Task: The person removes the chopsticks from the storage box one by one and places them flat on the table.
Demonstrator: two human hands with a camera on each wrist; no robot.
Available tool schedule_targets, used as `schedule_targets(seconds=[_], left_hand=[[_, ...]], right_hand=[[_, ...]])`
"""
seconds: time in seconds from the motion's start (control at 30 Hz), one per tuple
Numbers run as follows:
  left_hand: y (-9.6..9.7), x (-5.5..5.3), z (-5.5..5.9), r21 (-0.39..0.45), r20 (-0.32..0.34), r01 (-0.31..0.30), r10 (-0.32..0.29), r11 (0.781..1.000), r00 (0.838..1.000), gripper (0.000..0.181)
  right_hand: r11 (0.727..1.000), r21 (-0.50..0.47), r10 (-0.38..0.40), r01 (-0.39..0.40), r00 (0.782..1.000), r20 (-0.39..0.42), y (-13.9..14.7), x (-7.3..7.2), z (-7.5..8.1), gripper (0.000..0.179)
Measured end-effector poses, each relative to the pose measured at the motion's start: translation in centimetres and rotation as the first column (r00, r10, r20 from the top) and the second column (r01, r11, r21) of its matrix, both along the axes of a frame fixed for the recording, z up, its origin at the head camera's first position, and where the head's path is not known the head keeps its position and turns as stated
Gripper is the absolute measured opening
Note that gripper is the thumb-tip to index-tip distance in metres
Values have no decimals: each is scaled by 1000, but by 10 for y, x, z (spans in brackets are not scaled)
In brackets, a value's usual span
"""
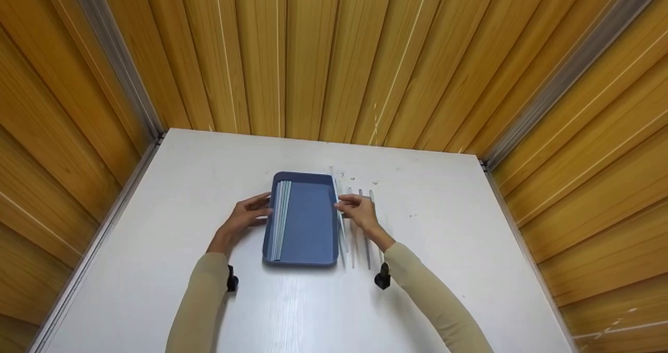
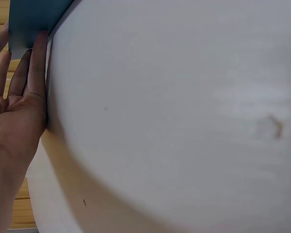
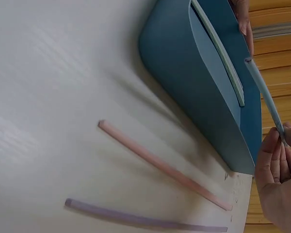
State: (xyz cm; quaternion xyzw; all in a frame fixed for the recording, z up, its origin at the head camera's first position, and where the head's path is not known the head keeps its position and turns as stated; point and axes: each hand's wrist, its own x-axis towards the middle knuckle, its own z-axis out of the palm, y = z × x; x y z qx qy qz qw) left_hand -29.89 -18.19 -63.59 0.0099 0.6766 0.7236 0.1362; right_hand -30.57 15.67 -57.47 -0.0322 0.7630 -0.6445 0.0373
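A blue rectangular tray (image 1: 313, 222) sits on the white table. Several thin pale green and whitish sticks (image 1: 282, 220) lie lengthwise along its left side. My left hand (image 1: 246, 214) holds the tray's left wall, some fingers against the outside and fingertips (image 3: 243, 24) over the rim. Between thumb and fingertips, my right hand (image 1: 360, 212) pinches a thin pale blue stick (image 3: 266, 94), raised beside the tray's right rim. To the right of the tray, a pink stick (image 3: 160, 165) and a purple stick (image 3: 140, 218) lie on the table.
One more thin stick (image 1: 372, 199) lies to the right of the purple one. Small dark marks (image 1: 353, 178) dot the white table (image 1: 219, 165) behind the sticks. Yellow wood-patterned walls (image 1: 334, 55) rise at the back and both sides.
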Motion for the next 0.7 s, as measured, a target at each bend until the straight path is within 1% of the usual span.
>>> schedule_targets(seconds=[0.07,0.17,0.3,0.37,0.53,0.7], left_hand=[[1,-1,0,-8,-8,7,-7,1000,1000,66],[3,-3,0,-5,-1,3,-3,1000,1000,65],[3,-4,1,3,-12,26,-26,1000,1000,65],[1,-4,2,-2,-15,27,-27,1000,1000,65],[-6,1,2,-27,12,-14,14,1000,1000,66],[-2,1,1,-42,11,13,-12,999,1000,66]], right_hand=[[1000,-3,-15,15,1000,-4,8,-1,1,33],[999,5,-48,48,999,8,19,-1,2,31],[995,8,-99,99,995,15,32,0,0,32],[995,12,-102,102,995,11,36,0,-2,33],[995,40,-92,91,996,12,46,2,-7,31],[987,65,-150,148,988,25,67,9,-14,27]])
